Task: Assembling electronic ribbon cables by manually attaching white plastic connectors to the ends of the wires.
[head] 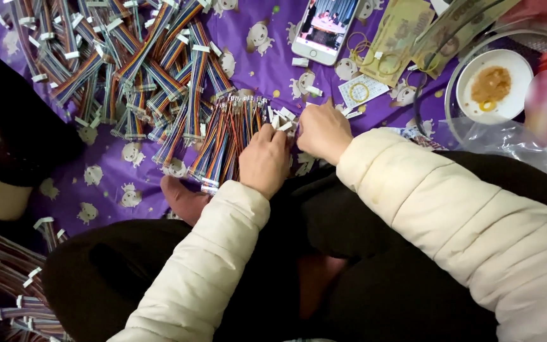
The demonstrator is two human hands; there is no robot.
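fingertips hidden: left hand [264,159] and right hand [322,131] pinch ribbon cables [226,136], grip unclear.

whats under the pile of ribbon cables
A purple cloth with small cartoon figures lies under the pile of ribbon cables. Whatever is below the cloth is covered.

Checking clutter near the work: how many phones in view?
1. The phone lies on the purple cloth at the top, beyond the right hand, beside the banknotes. Others could be hidden under the cable bundles.
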